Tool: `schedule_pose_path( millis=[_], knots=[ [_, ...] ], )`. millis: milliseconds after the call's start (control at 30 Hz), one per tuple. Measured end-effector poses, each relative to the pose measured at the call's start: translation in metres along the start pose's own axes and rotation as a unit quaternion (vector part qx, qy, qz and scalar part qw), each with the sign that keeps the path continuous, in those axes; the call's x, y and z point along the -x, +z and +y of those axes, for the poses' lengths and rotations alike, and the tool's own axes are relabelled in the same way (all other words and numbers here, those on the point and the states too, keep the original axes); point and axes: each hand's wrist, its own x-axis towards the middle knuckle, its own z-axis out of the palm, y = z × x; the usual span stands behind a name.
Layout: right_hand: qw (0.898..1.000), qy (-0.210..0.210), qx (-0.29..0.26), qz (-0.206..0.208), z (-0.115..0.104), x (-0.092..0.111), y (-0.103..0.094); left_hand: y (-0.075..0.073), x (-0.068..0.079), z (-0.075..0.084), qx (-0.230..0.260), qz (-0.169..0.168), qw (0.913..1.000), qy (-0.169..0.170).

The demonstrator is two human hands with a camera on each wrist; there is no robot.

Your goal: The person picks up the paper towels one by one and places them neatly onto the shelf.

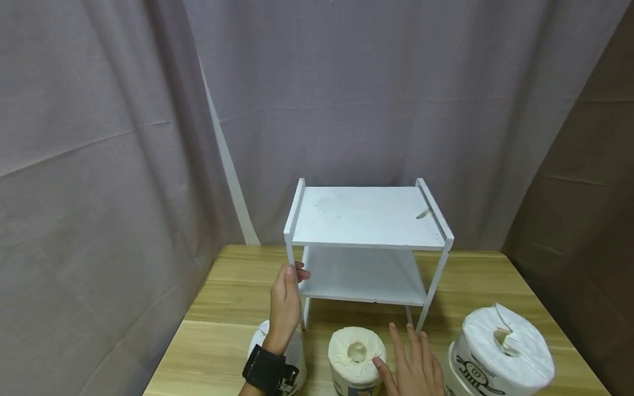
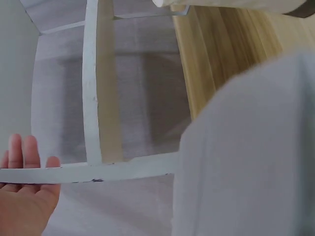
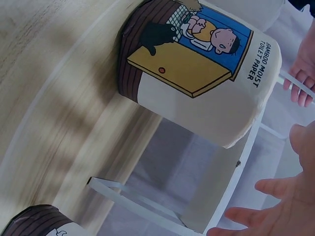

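My left hand grips the left front leg of a white two-tier shelf. In the left wrist view, its fingers pass across that leg. My right hand is spread with straight fingers, holding nothing, low before the shelf's right front leg. Close at its left stands a wrapped toilet paper roll; the thumb overlaps its edge in the head view. The right wrist view shows the roll's printed wrapper with a cartoon and lettering. Another white roll is partly hidden behind my left wrist.
At the right, a toilet paper roll with a black drawing sits over another pale roll. Everything stands on a wooden table. Grey curtains hang behind and at the left; a brown one hangs at the right.
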Motion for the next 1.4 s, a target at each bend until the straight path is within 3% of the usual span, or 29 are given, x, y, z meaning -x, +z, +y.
schedule_pose_path(
  millis=[300,700,1000,1400],
  knots=[
    [1.000,0.012,0.000,-0.019,0.000,0.000,-0.003,0.004,-0.003,-0.009,0.047,0.020,0.9986,-0.010],
    [0.999,-0.044,-0.022,0.021,0.000,-0.006,-0.007,0.010,-0.007,-0.020,0.073,0.025,0.9969,0.017],
    [0.998,-0.057,-0.033,-0.018,-0.003,-0.011,-0.020,0.013,-0.009,-0.022,0.077,0.026,0.9967,0.003],
    [0.993,-0.090,-0.048,0.059,0.002,-0.022,-0.032,0.015,-0.009,-0.022,0.056,0.028,0.9980,-0.005]
  ],
)
